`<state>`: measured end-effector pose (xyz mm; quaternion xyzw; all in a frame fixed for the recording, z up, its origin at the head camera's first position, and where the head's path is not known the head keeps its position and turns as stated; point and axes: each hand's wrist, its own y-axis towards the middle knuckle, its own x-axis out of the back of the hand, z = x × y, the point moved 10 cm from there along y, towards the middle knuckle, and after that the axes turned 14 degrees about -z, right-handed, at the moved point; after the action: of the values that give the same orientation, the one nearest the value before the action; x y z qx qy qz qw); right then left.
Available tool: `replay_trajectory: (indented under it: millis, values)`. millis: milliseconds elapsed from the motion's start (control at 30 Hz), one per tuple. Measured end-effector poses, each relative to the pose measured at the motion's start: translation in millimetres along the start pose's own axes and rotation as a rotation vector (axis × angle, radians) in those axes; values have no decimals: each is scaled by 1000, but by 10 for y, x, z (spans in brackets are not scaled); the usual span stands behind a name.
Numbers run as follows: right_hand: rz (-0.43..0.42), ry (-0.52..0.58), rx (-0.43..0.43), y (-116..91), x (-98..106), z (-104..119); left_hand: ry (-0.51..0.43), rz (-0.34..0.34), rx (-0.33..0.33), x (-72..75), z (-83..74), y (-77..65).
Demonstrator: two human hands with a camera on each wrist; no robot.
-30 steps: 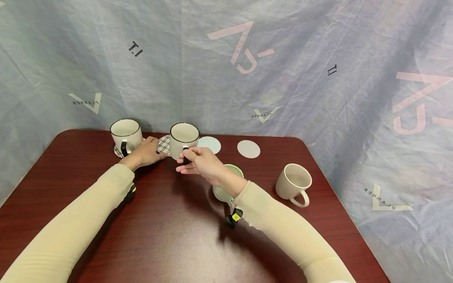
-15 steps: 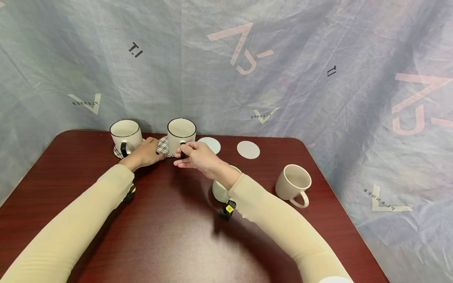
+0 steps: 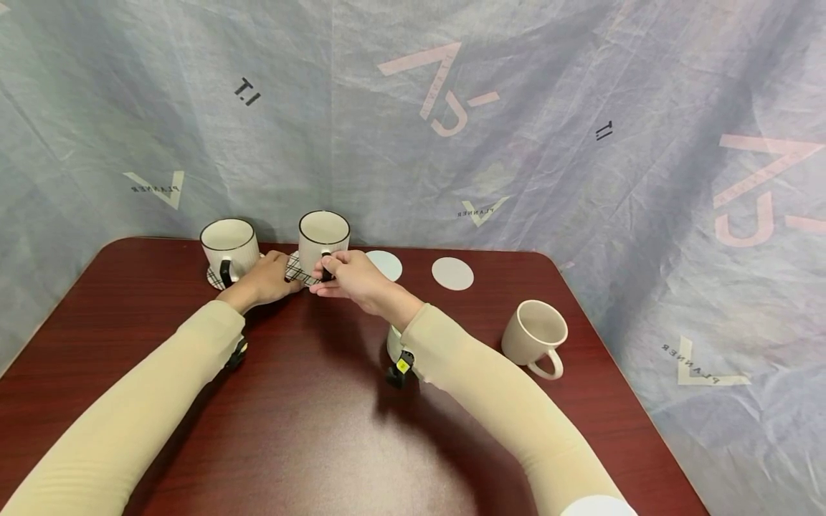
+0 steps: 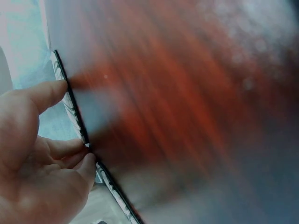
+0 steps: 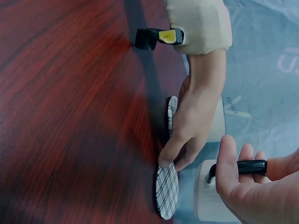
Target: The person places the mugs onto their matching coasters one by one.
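Observation:
A white ribbed mug (image 3: 312, 247) with a dark rim hangs upright over the plaid round coaster (image 3: 295, 268). My right hand (image 3: 358, 278) pinches its black handle (image 5: 252, 167) between thumb and fingers. In the right wrist view a gap shows between the mug's base and that coaster. My left hand (image 3: 266, 276) holds the same coaster at its rim, thumb on the near edge and fingertips at the left side. Just left of it, a matching white mug (image 3: 237, 254) stands on another plaid coaster (image 3: 215, 279), its black handle facing me.
A pale blue coaster (image 3: 386, 265) and a pinkish-white coaster (image 3: 453, 274) lie along the back of the dark red table (image 3: 310, 423). A beige mug (image 3: 530, 335) stands at the right. My right forearm mostly hides a pale green mug (image 3: 393, 344). Grey cloth (image 3: 413, 179) hangs behind.
My right hand has carried the mug left and farther back, over the plaid coaster. The right forearm now covers most of the green mug. My left hand has stayed put.

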<state>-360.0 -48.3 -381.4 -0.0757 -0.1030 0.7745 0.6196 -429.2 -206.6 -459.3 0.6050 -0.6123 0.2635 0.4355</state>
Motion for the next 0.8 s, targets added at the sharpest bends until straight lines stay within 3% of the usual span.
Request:
replay_trajectory:
  millis: [300,800]
  values:
    - [-15,-28,-13,146,-48,-34,7,-11,-18,-22,26,15]
    - [-24,-66,2,314,-156,-60,40,4,-9,117,-169,-99]
